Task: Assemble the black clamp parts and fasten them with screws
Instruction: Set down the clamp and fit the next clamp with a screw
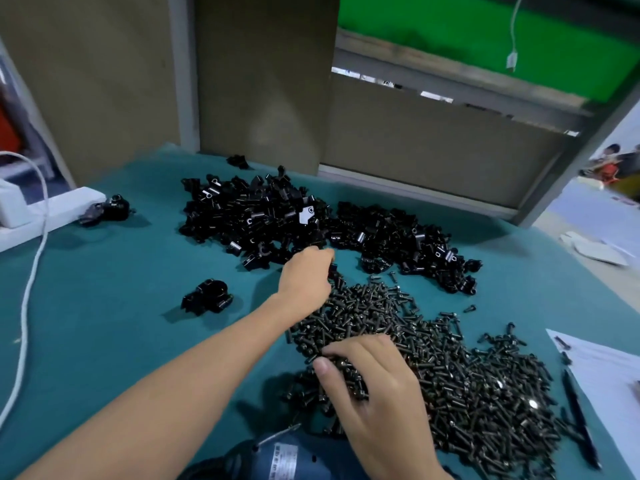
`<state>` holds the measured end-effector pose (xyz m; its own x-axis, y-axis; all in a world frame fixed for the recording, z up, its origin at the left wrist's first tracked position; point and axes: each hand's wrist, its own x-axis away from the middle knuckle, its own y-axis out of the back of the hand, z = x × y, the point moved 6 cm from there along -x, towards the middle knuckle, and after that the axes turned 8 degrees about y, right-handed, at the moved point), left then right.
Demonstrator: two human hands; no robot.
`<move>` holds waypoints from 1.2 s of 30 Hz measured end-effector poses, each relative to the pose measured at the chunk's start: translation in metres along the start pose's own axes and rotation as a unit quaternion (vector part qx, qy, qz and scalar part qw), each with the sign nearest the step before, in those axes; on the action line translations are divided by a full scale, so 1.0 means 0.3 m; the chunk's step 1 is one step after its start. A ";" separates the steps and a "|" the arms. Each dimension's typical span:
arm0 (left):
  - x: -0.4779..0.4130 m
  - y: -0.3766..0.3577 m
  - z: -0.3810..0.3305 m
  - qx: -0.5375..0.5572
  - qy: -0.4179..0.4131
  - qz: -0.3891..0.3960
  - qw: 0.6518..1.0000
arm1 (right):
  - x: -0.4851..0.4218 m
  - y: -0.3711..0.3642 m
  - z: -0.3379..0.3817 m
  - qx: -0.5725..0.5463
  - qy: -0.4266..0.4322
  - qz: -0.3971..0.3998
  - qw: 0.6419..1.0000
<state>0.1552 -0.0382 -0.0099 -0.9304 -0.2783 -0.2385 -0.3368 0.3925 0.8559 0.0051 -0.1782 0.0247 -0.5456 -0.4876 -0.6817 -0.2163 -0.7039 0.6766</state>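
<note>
Teal felt [104, 323]; right hand [374, 382] around glossy screws [467, 393], left hand [304, 275] at clamp parts [249, 216], grip unclear.

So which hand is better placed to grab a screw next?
The right hand: its fingers curl into the screw pile. The left hand is farther off, at the near edge of the heap of black clamp parts.

Black clamp parts [263, 216], teal table [104, 271]
</note>
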 end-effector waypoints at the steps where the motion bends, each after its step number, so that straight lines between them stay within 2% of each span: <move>1: 0.002 0.017 0.010 0.062 0.017 -0.007 0.998 | 0.001 -0.001 0.000 -0.002 -0.001 0.002 1.000; 2: 0.007 0.040 0.024 0.145 0.045 -0.013 0.988 | 0.002 -0.001 0.000 -0.006 -0.003 0.005 1.000; 3: 0.017 0.061 0.042 0.249 0.089 -0.010 0.964 | 0.003 0.001 0.000 -0.010 -0.007 0.009 1.000; 4: 0.037 0.075 0.063 0.372 0.152 0.009 0.916 | 0.003 0.003 -0.001 -0.015 -0.011 0.012 1.000; 5: 0.071 0.082 0.081 0.506 0.222 0.040 0.833 | 0.003 0.005 -0.003 -0.019 -0.017 0.014 1.000; 7: 0.165 0.079 0.079 0.701 0.322 0.117 0.626 | 0.005 0.011 -0.008 -0.022 -0.033 0.017 0.999; 8: 0.212 0.083 0.073 0.750 0.340 0.145 0.549 | 0.003 0.016 -0.010 -0.022 -0.040 0.016 0.999; 9: 0.251 0.090 0.073 0.773 0.340 0.165 0.510 | -0.002 0.024 -0.012 -0.018 -0.045 0.012 0.999; 10: 0.281 0.104 0.075 0.778 0.326 0.178 0.507 | -0.010 0.033 -0.014 -0.010 -0.048 0.006 0.999; 13: 0.315 0.141 0.101 0.761 0.269 0.174 0.565 | -0.045 0.058 -0.031 0.021 -0.059 -0.008 0.998; 15: 0.319 0.151 0.134 0.756 0.256 0.160 0.581 | -0.085 0.061 -0.070 0.045 -0.078 0.001 0.996; 18: 0.327 0.135 0.187 0.742 0.252 0.150 0.602 | -0.181 0.030 -0.204 0.101 -0.136 0.062 0.984; 22: 0.331 0.113 0.225 0.743 0.266 0.138 0.598 | -0.313 -0.077 -0.443 0.165 -0.182 0.166 0.955; 26: 0.337 0.126 0.205 0.721 0.235 0.153 0.634 | -0.344 -0.211 -0.579 0.216 -0.198 0.277 0.915; 29: 0.357 0.112 0.174 0.710 0.229 0.170 0.644 | -0.360 -0.248 -0.612 0.255 -0.192 0.264 0.910; 33: 0.362 0.104 0.157 0.683 0.213 0.174 0.677 | -0.384 -0.246 -0.602 0.302 -0.152 0.275 0.900; 36: 0.367 0.115 0.151 0.686 0.195 0.171 0.680 | -0.382 -0.228 -0.543 0.255 -0.130 0.278 0.917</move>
<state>0.0347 -0.0156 -0.0273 -0.9694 -0.0704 0.2350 -0.1760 0.8670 -0.4662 0.2143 -0.1584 0.0112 -0.8467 -0.5111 -0.1477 -0.1606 -0.0191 0.9868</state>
